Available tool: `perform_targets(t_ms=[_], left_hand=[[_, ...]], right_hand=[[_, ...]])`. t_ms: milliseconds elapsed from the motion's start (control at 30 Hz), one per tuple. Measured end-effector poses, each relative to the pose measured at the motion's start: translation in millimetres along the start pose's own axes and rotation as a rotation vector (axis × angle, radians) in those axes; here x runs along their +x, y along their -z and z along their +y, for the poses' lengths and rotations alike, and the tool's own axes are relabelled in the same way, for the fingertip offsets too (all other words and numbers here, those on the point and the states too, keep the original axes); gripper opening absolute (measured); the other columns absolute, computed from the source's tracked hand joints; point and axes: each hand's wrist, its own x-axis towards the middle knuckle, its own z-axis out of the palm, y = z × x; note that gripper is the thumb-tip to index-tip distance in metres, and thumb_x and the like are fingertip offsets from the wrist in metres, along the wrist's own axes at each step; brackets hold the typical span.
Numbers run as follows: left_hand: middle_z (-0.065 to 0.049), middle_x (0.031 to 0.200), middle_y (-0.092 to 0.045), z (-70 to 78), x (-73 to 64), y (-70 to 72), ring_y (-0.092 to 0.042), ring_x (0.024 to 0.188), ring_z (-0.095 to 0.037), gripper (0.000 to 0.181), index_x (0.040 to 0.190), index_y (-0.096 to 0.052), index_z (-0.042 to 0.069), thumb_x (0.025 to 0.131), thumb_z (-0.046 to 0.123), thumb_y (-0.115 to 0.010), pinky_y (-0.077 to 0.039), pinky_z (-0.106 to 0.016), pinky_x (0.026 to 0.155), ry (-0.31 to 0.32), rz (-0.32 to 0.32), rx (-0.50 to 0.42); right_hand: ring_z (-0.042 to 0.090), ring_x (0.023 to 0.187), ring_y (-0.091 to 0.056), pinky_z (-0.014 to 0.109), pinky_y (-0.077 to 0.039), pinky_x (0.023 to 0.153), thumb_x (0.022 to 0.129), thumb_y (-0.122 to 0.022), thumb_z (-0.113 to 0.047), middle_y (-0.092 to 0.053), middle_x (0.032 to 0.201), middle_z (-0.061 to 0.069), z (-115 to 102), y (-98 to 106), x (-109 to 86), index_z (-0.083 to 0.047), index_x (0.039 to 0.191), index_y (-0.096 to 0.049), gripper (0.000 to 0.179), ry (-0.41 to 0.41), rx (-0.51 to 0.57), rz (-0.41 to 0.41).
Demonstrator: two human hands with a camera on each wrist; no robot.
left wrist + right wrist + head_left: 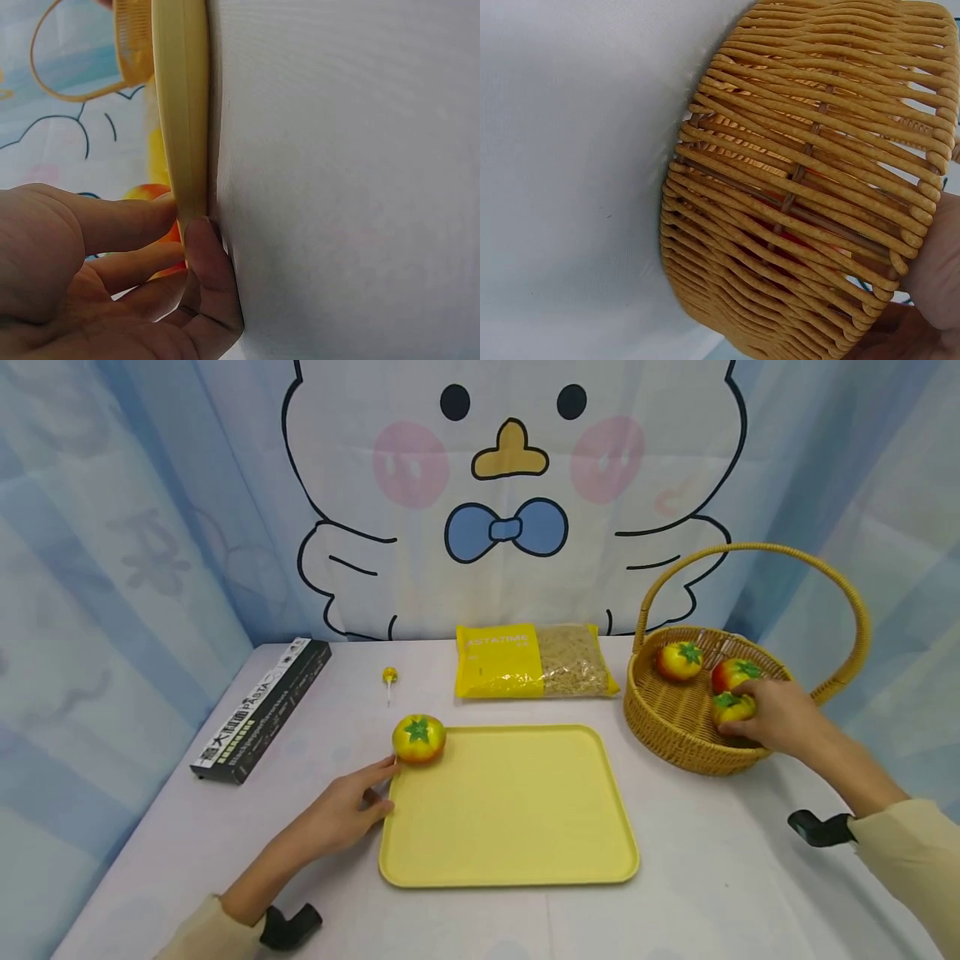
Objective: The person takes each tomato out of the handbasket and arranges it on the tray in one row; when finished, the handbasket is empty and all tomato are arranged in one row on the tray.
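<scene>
At the left edge of the yellow tray [510, 810], my left hand [341, 810] pinches the rim between thumb and fingers, as the left wrist view shows close up. Just beyond those fingertips, a yellow-orange tomato [418, 739] with a green leafy top sits at the tray's far left corner. My right hand [783, 714] reaches over the rim of the wicker basket [678, 739] and grips a yellowish tomato [731, 707] inside it. Two more tomatoes lie in the basket: a red one [733, 675] touching-close behind the gripped one, and a red-yellow one [679, 660] farther left.
Behind the tray lies a yellow bag of pasta [525, 662]. A small yellow lollipop [389, 677] is to its left, and a long black pasta box [262, 710] lies slantwise at far left. The basket's tall handle [862, 618] arches above it. A printed curtain [510, 585] closes off the back.
</scene>
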Motion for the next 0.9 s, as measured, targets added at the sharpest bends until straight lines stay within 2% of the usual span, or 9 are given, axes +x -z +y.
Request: perform_targets(t_ms=[100, 233, 400, 567, 733, 900], left_hand=[[-0.014, 0.173, -0.035, -1.0, -0.8, 0.8, -0.065, 0.105, -0.017, 0.060, 0.158, -0.049, 0.006, 0.101, 0.005, -0.068, -0.060, -0.036, 0.093, -0.003, 0.001, 0.004], [-0.015, 0.173, -0.035, -0.8, -1.3, 1.6, -0.065, 0.105, -0.017, 0.060, 0.158, -0.048, 0.005, 0.102, 0.005, -0.067, -0.060, -0.036, 0.093, -0.016, -0.003, -0.003], [-0.015, 0.173, -0.035, 0.2, -2.1, 2.2, -0.065, 0.105, -0.017, 0.060, 0.158, -0.048, 0.005, 0.102, 0.005, -0.067, -0.059, -0.036, 0.093, -0.017, -0.001, -0.003], [-0.014, 0.173, -0.035, 0.8, -1.8, 1.5, -0.065, 0.103, -0.016, 0.060, 0.158, -0.048, 0.005, 0.101, 0.006, -0.068, -0.059, -0.033, 0.090, -0.015, -0.001, -0.003], [-0.014, 0.173, -0.035, 1.6, -2.1, 2.3, -0.065, 0.103, -0.016, 0.060, 0.158, -0.048, 0.004, 0.102, 0.006, -0.068, -0.060, -0.033, 0.090, -0.008, -0.005, 0.004], [-0.014, 0.173, -0.035, 1.1, -2.3, 2.1, -0.064, 0.102, -0.016, 0.060, 0.158, -0.047, 0.004, 0.102, 0.007, -0.067, -0.059, -0.032, 0.087, -0.008, -0.008, 0.003]], right_hand=[[0.041, 0.086, -0.064, 0.054, -0.055, 0.074, 0.086, -0.086, -0.029, -0.071, 0.100, 0.034, 0.8, -1.7, 0.1, 0.021, 0.123, -0.062, 0.067, -0.010, 0.014, 0.005], [0.039, 0.084, -0.062, 0.046, -0.053, 0.069, 0.086, -0.087, -0.029, -0.071, 0.100, 0.033, 1.1, -1.9, 0.3, 0.020, 0.125, -0.063, 0.067, -0.022, 0.023, 0.013], [0.039, 0.084, -0.063, 0.042, -0.050, 0.067, 0.087, -0.088, -0.031, -0.072, 0.102, 0.034, -4.7, 1.9, 1.3, 0.018, 0.127, -0.063, 0.068, -0.001, 0.018, 0.047], [0.045, 0.090, -0.064, 0.049, -0.052, 0.071, 0.089, -0.086, -0.035, -0.070, 0.111, 0.039, -14.7, 9.4, 0.7, 0.013, 0.134, -0.061, 0.072, -0.012, 0.059, 0.076], [0.056, 0.109, -0.062, 0.066, -0.051, 0.086, 0.089, -0.085, -0.041, -0.066, 0.124, 0.043, -26.7, 14.9, 2.3, 0.006, 0.137, -0.062, 0.071, -0.028, 0.113, 0.092], [0.056, 0.116, -0.060, 0.068, -0.050, 0.090, 0.089, -0.085, -0.045, -0.065, 0.129, 0.041, -39.6, 17.1, 3.7, 0.003, 0.139, -0.063, 0.072, -0.028, 0.114, 0.093]])
